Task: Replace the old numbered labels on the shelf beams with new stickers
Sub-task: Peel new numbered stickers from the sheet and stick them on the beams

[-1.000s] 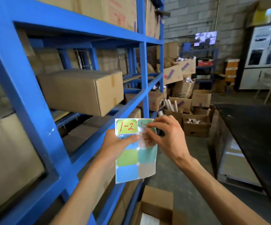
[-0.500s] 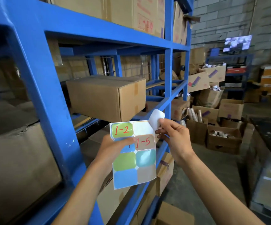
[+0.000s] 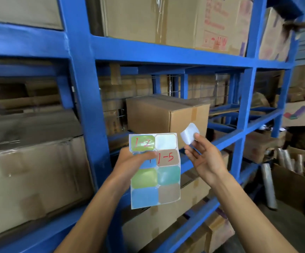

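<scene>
My left hand (image 3: 129,166) grips a sticker sheet (image 3: 155,187) by its left edge, thumb across the front. The sheet carries coloured stickers; two read "1-2" and "1-5" in red, and the top right slot is bare white backing. My right hand (image 3: 203,159) pinches a peeled sticker (image 3: 189,133) between thumb and fingertips, its pale back facing me, just right of the sheet's top corner. Both hands hover in front of the blue shelf beam (image 3: 226,139) of the rack. No old label shows on the beams.
A blue upright post (image 3: 88,106) stands left of my hands. A cardboard box (image 3: 166,114) sits on the shelf behind the sheet, with more boxes above, below and left. Open boxes and plastic rolls (image 3: 268,187) crowd the floor at right.
The sticker came off the sheet's top right slot and sits in my right hand, lifted clear. My view swung left and closer, facing the rack.
</scene>
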A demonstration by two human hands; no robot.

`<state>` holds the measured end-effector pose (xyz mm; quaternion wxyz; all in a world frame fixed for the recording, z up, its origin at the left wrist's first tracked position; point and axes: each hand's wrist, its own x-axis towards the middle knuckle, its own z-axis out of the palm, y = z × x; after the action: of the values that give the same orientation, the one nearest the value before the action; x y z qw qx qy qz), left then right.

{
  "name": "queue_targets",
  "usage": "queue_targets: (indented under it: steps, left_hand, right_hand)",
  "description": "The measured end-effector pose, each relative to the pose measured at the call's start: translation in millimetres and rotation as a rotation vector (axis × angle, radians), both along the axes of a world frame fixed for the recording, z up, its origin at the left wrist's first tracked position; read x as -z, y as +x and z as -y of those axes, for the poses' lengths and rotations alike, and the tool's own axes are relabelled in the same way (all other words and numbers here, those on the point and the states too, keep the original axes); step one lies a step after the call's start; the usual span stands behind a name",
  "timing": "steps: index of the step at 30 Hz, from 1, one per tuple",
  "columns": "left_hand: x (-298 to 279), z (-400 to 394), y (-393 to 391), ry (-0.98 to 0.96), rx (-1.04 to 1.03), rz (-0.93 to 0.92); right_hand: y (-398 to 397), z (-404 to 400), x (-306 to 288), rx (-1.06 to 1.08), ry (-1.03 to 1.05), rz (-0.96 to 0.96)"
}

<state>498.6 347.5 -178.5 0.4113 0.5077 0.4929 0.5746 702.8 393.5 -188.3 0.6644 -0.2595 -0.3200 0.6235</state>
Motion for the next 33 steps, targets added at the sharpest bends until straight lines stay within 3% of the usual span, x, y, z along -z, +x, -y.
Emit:
queue_targets:
  steps: [10, 22, 33]
  left_hand:
    - [-26.4, 10.2, -17.9, 0.053, -0.165, -0.005]
    - [-89.8, 14.5, -61.5, 0.145, -0.293, -0.105]
    - [-105.6, 15.0, -79.3, 0.147, -0.327, -0.149]
  right_hand:
    - [-25.9, -26.5, -26.9, 0.066, 0.260, 0.100]
    - [-106.8, -47.7, -123.1, 0.502, 0.783, 0.178]
    - [-142.6, -84.1, -167.8, 1.031, 1.326, 0.490]
